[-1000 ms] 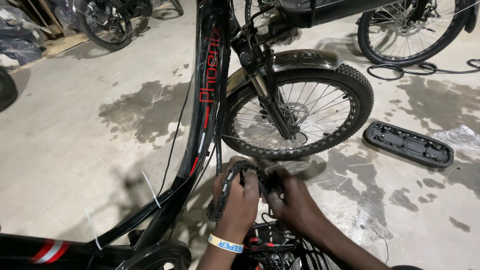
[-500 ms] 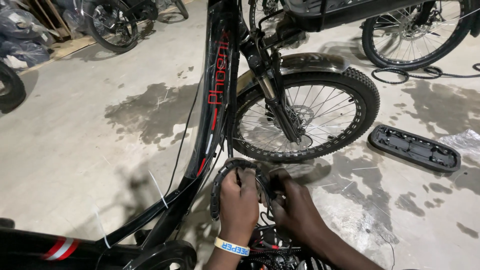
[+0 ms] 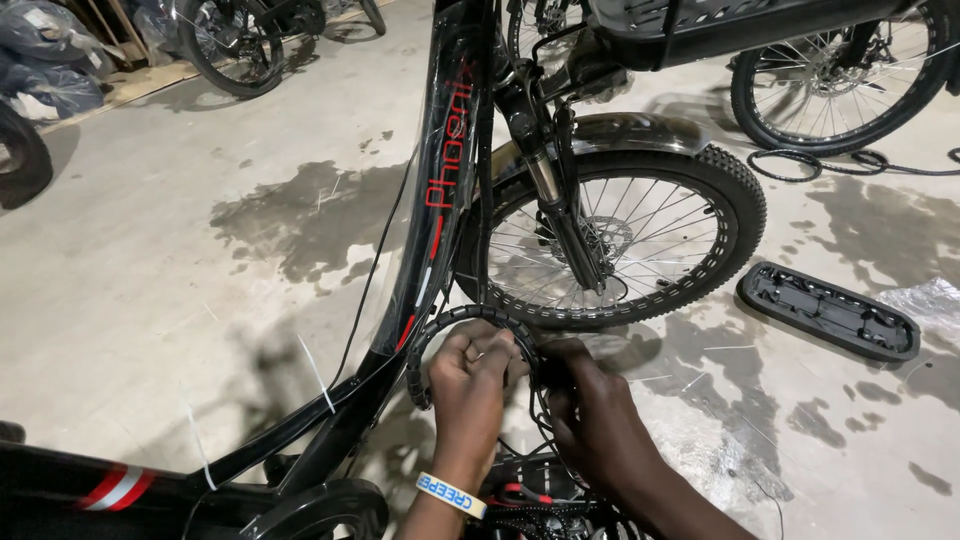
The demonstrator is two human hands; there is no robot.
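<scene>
We look down on a black bicycle frame (image 3: 440, 200) standing on a stained concrete floor (image 3: 180, 260), where both hands work a spiral-wrapped cable bundle (image 3: 440, 330) that arches out beside the down tube, just behind the front wheel (image 3: 620, 240). The left hand (image 3: 475, 385), a white wristband (image 3: 450, 495) at its wrist, pinches the wrap near the top of the arch; the right hand (image 3: 595, 420) curls closed around thin wires just beside it, though what its fingertips grip is hidden. We judge the bundle is being dressed along the frame; the next move likely calls for a steady hold while slack is fed through. A black plastic cover (image 3: 828, 310) lies well apart on the floor.
</scene>
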